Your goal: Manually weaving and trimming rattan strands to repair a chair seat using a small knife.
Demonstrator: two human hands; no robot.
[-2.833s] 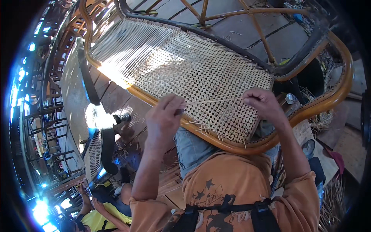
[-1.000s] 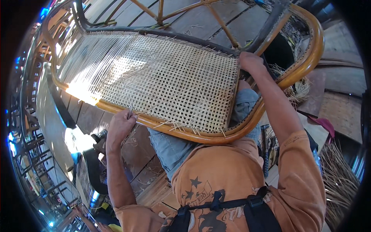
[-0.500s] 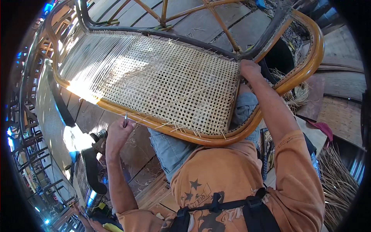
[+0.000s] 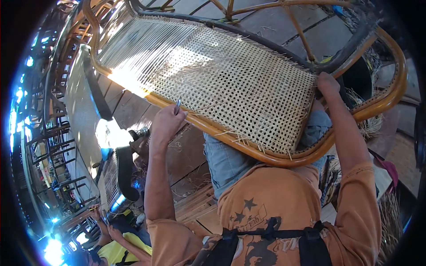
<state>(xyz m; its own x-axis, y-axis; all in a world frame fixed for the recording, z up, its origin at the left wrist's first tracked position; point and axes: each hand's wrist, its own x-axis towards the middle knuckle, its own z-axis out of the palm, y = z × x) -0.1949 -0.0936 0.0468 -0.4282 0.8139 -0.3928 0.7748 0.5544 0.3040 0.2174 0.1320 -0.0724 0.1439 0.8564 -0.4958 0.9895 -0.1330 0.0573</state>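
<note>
A woven cane panel [image 4: 248, 80] fills a rattan furniture frame [image 4: 248, 148] that rests across my lap. Open weave covers its right part, while mostly parallel strands run over the left. My left hand [image 4: 165, 124] is closed around a small pointed metal tool [image 4: 178, 106], its tip upward beside the front rail and the cane's edge. At the panel's far right corner, my right hand [image 4: 328, 85] is closed against the dark rear rail [image 4: 270, 44]. Its fingertips are hidden, so what they grip cannot be made out. Short loose cane ends stick out along the front rail.
Another caned piece with a dark frame [image 4: 103, 80] stands on the left. A person in a yellow top [image 4: 122, 248] works at the lower left. Cane scraps [image 4: 390, 221] are heaped at the right, near a dark pink cloth [image 4: 388, 169].
The view has swung left, shifting everything rightward in the picture. My left hand has risen slightly against the front rail with the metal tool. My right hand stays at the corner.
</note>
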